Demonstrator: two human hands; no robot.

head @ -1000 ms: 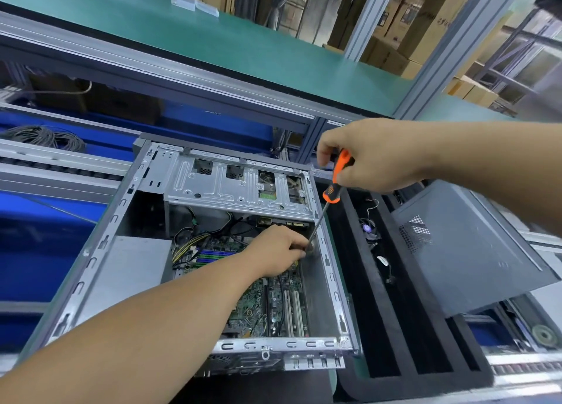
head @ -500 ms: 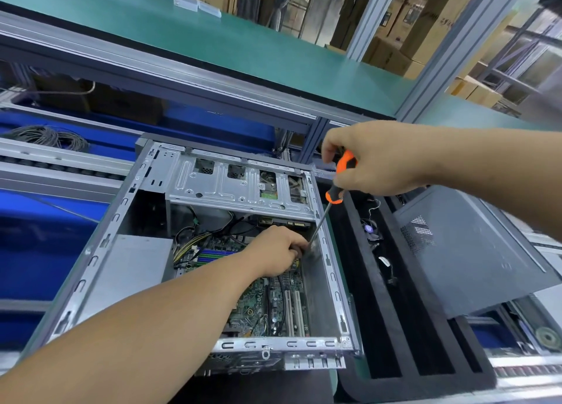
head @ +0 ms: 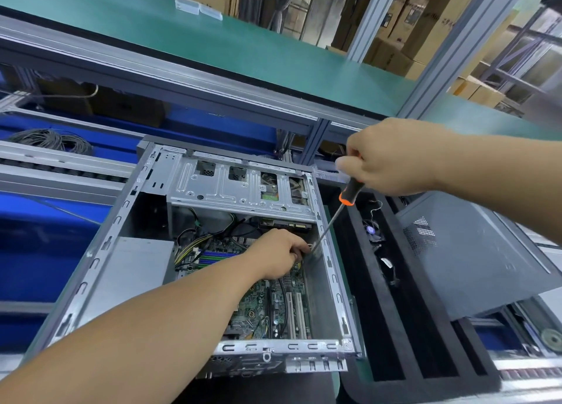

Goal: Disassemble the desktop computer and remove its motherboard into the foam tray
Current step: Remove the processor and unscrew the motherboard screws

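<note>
The motherboard [head: 258, 297] still lies inside the open computer case [head: 100, 251]. The right hand [head: 392, 157], gripping the screwdriver [head: 349, 190], has lifted slightly; the left hand [head: 279, 256] keeps pinching at its tip, so a screw is likely coming out.

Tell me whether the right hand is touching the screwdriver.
Touching. The head view shows the right hand with its fingers curled round the top of the screwdriver; the black and orange handle sticks out directly below the fist, no gap.

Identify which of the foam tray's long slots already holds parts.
The slot nearest the computer case in the foam tray: a small fan and loose cables lie there; the others show only black foam.
</note>
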